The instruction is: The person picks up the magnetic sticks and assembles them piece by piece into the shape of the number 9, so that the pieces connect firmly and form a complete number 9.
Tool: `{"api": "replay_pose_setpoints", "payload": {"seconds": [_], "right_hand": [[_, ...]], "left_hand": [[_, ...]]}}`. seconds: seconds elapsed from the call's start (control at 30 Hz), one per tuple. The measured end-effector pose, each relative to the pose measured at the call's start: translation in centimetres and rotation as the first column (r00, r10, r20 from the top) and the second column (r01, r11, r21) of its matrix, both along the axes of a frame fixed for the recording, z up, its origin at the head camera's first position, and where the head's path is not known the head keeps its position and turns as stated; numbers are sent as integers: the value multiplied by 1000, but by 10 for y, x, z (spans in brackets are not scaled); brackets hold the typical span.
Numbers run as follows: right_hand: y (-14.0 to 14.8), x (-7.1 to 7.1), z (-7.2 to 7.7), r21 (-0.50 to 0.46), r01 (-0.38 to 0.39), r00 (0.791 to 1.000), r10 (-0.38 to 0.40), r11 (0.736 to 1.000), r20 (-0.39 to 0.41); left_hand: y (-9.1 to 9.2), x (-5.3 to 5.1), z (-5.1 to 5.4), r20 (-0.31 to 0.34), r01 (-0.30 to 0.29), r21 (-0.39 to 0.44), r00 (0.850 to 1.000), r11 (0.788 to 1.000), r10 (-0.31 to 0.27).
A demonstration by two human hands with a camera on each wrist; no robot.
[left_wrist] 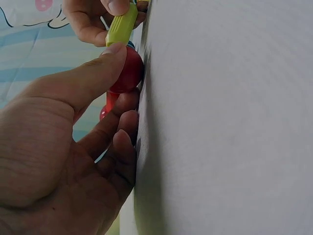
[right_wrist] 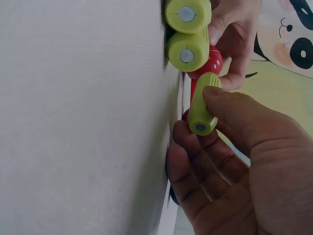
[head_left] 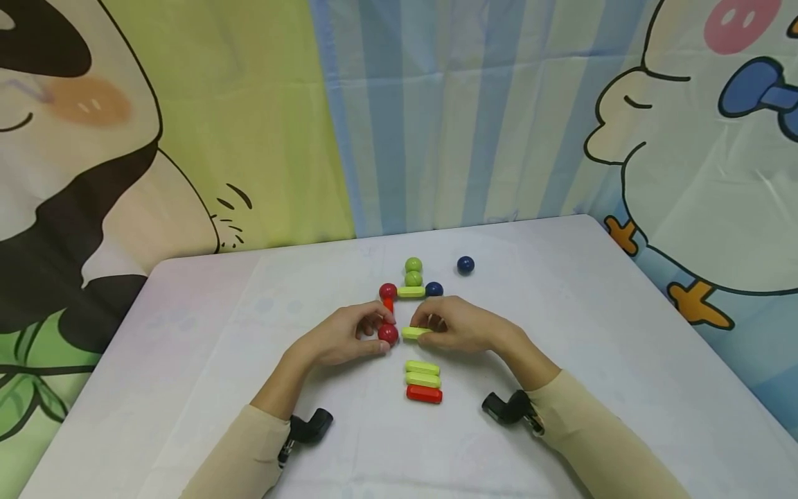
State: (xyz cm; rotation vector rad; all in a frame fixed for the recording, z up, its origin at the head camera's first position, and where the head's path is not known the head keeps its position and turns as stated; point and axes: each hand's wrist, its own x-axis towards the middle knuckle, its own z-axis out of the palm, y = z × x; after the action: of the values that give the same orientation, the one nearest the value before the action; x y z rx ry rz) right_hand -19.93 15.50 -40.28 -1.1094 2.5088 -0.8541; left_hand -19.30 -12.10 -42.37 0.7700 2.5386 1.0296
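My left hand (head_left: pixel 346 335) holds a red ball (head_left: pixel 388 334) between thumb and fingers. My right hand (head_left: pixel 462 325) pinches a yellow-green toy rod (right_wrist: pixel 204 105), which has a grey disc in its end face. In the head view a small gap parts this rod from the held ball. A red rod (head_left: pixel 389 305) runs from the held ball up to a second red ball (head_left: pixel 388 290). From there a yellow-green rod (head_left: pixel 411 292) reaches a dark blue ball (head_left: pixel 433 289). Two green balls (head_left: pixel 413 278) stand in line just beyond that rod.
Nearer the body lie two yellow-green rods (head_left: pixel 422 374) and a red rod (head_left: pixel 424 394), side by side. A loose dark blue ball (head_left: pixel 465 265) sits at the back right. The white table (head_left: pixel 206 388) ends at a cartoon-printed curtain (head_left: pixel 430 118).
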Motion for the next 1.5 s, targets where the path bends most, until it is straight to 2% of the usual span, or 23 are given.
{"api": "replay_pose_setpoints", "payload": {"seconds": [0.37, 0.57, 0.73, 1.0, 1.2, 1.5], "right_hand": [[-3, -1, -1, 2, 19, 1000, -19, 1000, -3], [4, -2, -3, -8, 70, 998, -70, 998, -7], [9, -1, -4, -23, 75, 997, -75, 997, 9], [14, 0, -2, -35, 77, 997, -77, 996, 6], [11, 0, 0, -56, 71, 997, -69, 996, 30], [10, 3, 0, -105, 101, 993, -94, 989, 70]], "left_hand": [[2, 3, 0, -15, -7, 4, 1000, 1000, 7], [7, 4, -4, -39, -22, 11, 999, 1000, 23], [11, 5, -8, -59, -22, 19, 998, 1000, 23], [25, 9, -3, -144, -45, 11, 989, 999, 47], [38, 11, -1, -235, -52, -46, 971, 998, 40], [49, 14, 7, -286, -76, -147, 958, 986, 31]]}}
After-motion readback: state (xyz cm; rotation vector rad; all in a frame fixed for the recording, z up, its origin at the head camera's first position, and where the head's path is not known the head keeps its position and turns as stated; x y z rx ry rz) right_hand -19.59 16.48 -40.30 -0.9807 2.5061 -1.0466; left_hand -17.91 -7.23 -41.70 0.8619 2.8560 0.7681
